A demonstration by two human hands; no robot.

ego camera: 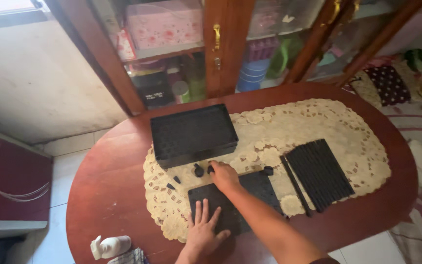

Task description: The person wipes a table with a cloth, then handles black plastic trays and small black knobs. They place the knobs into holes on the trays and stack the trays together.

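Head view: you look down on an oval wooden bench (pixel 108 195) covered by a cream lace doily (pixel 318 127), with a glass-fronted cabinet (pixel 221 44) along the top of the frame.
Left hand: your left hand (pixel 203 230) lies flat at lower centre, fingers spread wide, pressing on the near corner of a flat black panel (pixel 255 188); it grips nothing.
Right hand: your right hand (pixel 224 176) reaches to the panel's far edge, fingers curled down at a small black piece (pixel 211 169); whether they have closed on it you cannot tell.
Loose parts: three more small black pieces (pixel 199 171) lie just left of that hand, and another (pixel 268 170) sits right of it, all apart from the panel.
Black tray: a deep black tray (pixel 194 133) stands just above the hand, left of centre, with nothing visibly fitted to it.
Slat stack: a ribbed black slab (pixel 320 172) and a loose black strip (pixel 295 185) lie at right, untouched.
Progress: judging by the scattered parts, the work looks early; the panel is steadied, little appears joined, most pieces are left.
Edge items: a white bottle (pixel 111 246) rests at lower left.
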